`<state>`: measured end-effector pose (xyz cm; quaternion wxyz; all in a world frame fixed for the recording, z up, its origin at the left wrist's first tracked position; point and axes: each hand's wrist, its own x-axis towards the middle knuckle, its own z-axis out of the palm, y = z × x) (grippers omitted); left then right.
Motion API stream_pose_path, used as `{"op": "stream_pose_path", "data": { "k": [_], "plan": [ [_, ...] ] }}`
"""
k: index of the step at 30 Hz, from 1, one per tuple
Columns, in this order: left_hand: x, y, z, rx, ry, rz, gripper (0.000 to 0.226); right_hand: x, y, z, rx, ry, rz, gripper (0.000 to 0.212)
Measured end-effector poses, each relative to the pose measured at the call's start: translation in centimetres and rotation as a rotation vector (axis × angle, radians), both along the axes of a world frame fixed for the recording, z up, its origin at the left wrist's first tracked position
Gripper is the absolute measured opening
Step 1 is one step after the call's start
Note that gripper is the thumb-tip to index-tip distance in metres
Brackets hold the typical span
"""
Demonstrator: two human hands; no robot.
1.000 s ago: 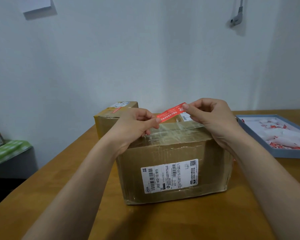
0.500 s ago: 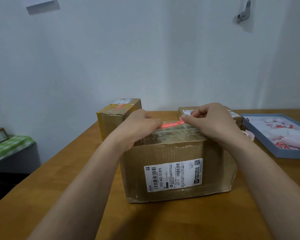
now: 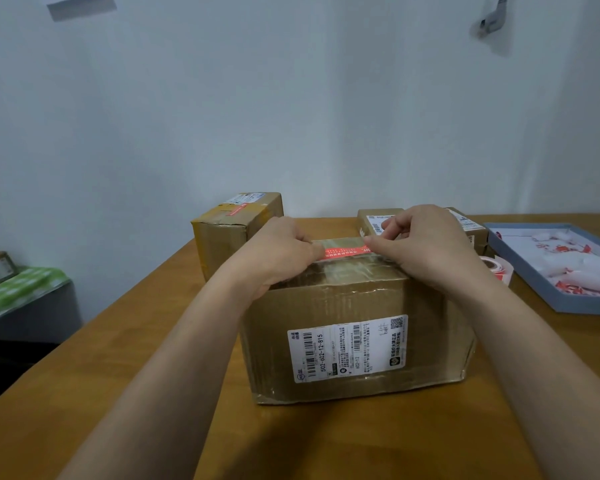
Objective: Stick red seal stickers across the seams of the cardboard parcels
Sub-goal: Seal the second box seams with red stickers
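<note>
A large cardboard parcel [image 3: 357, 341] with a white shipping label on its front stands in the middle of the wooden table. A red seal sticker [image 3: 344, 253] lies flat across its taped top. My left hand [image 3: 278, 258] pinches the sticker's left end against the top, fingers curled. My right hand [image 3: 420, 247] pinches the right end the same way. A second parcel [image 3: 232, 223] at the back left carries a red sticker on its top. Smaller parcels [image 3: 378, 220] sit behind my right hand.
A blue-rimmed tray [image 3: 534, 289] holding white and red sticker scraps lies at the right. A roll of red stickers [image 3: 496, 268] stands between the tray and the big parcel. A green-topped object [image 3: 18, 292] sits off the table's left side. The wall rises just behind the table.
Both hands have brought the red sticker down from the air onto the parcel's top, where it now lies flat.
</note>
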<state>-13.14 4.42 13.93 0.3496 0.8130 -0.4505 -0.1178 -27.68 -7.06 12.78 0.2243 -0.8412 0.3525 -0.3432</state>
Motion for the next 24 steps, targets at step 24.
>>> {"op": "stream_pose_path", "data": {
  "k": [24],
  "plan": [
    [-0.62,-0.01,0.36,0.042,-0.017,0.030,0.025,-0.08,0.71,0.03,-0.079,0.057,-0.030,0.018]
  ]
}}
